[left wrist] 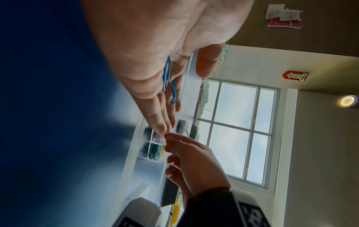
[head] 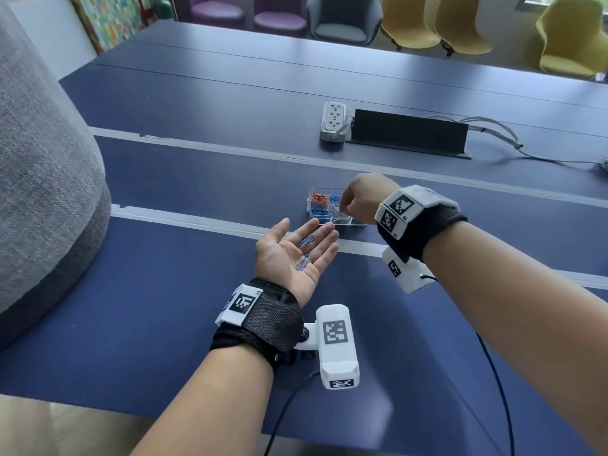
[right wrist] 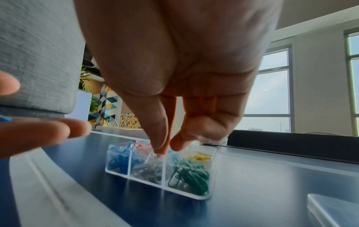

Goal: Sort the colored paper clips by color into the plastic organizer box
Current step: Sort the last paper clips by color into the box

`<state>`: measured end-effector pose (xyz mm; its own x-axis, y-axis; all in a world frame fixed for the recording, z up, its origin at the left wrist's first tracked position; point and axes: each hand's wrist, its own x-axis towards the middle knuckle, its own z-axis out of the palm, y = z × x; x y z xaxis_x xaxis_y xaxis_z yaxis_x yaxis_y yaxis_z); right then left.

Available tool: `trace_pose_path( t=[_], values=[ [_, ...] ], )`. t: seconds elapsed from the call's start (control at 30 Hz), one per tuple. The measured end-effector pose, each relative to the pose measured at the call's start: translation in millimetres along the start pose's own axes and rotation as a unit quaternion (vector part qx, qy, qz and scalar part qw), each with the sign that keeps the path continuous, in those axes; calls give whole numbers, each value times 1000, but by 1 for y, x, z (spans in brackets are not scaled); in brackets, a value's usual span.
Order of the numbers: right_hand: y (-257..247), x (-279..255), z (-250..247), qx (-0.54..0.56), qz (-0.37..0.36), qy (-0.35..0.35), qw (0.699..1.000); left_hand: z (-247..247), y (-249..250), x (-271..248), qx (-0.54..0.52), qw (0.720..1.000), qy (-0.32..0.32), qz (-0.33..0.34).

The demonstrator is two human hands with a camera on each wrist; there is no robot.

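My left hand (head: 296, 255) lies flat, palm up, just in front of the clear organizer box (head: 348, 224). Two blue paper clips (head: 306, 241) rest loose on its palm and fingers, also seen in the left wrist view as blue clips (left wrist: 167, 76). My right hand (head: 342, 209) hovers over the box, thumb and forefinger pinched together (right wrist: 165, 149) above the middle front compartment, on what looks like a pale clip (right wrist: 149, 158). The box (right wrist: 212, 169) holds blue, grey, green, yellow and orange clips in separate cells.
A white power strip (head: 333, 121) and a black cable housing (head: 409, 131) sit farther back on the blue table, with cables (head: 493, 126) trailing right. A large grey cushion (head: 42, 176) stands at the left. A clear lid (right wrist: 334, 207) lies right of the box.
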<state>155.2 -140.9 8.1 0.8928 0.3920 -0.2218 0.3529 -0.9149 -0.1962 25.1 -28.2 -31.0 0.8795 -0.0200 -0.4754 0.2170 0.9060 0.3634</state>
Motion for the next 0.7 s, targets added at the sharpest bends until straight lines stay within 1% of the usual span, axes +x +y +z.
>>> trace_pose_path(
  t=[0.07, 0.13, 0.17, 0.23, 0.3, 0.37, 0.43, 0.5, 0.57, 0.63, 0.7],
  values=[
    [-1, -5, -5, 7, -28, 28, 999, 0, 0, 0, 1, 1000, -1, 1],
    [-6, -16, -10, 36, -94, 56, 993, 0, -1, 0, 1, 1000, -2, -2],
    [-11, -24, -11, 56, -139, 49, 988, 0, -1, 0, 1, 1000, -4, -4],
    [-19, -38, -10, 61, -226, 5, 972, 2, -2, 0, 1, 1000, -13, -5],
    [-21, -44, -4, 16, -272, -24, 962, 5, -4, 0, -1, 1000, -27, -10],
    [-20, -44, 0, -7, -289, -24, 957, 5, -5, 0, -6, 999, -36, -13],
    [-18, -43, 1, 2, -299, -19, 954, 5, -7, 1, -4, 999, -38, -12],
    [-15, -43, 2, 26, -304, -10, 952, 5, -7, 0, 0, 999, -39, -12],
    [-12, -44, -1, 74, -292, -10, 954, 5, -7, 0, 5, 999, -37, -10],
    [-11, -47, -2, 90, -282, -47, 954, 5, -6, 1, 12, 999, -41, -5],
    [-12, -52, 1, 67, -294, -82, 950, 4, -6, 2, 19, 999, -49, -4]
  ],
)
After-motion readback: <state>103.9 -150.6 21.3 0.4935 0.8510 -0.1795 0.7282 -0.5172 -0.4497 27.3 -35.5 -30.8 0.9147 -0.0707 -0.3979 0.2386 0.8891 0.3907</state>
